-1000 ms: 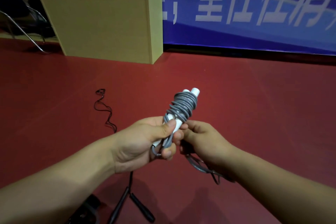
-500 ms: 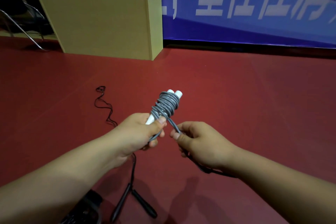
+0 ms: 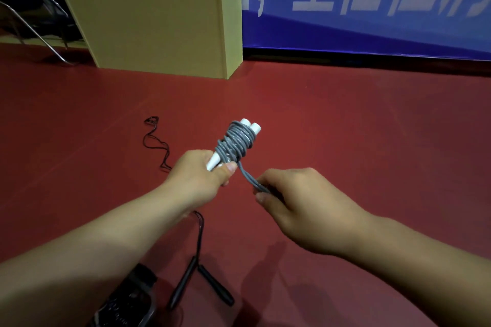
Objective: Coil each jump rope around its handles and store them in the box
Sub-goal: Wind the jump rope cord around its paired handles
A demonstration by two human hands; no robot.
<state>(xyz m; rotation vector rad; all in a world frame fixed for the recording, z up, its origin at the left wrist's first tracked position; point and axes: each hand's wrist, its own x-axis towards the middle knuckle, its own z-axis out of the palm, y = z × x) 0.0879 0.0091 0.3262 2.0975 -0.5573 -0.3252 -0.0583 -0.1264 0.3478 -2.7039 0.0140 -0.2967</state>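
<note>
1. Box (image 3: pixel 159 21) stood on the red floor (image 3: pixel 345 127) against the blue banner (image 3: pixel 372 8); its inside was hidden.
2. Grey rope (image 3: pixel 235 145) was coiled around two white handles (image 3: pixel 251 126), long axis tilted up and to the right, away from the person.
3. Left hand (image 3: pixel 198 180) gripped the handles' near ends; right hand (image 3: pixel 300 207) pinched the loose rope tail.
4. Black rope (image 3: pixel 198 281) lay uncoiled on the floor below the hands; chair legs (image 3: pixel 39 24) far left.
</note>
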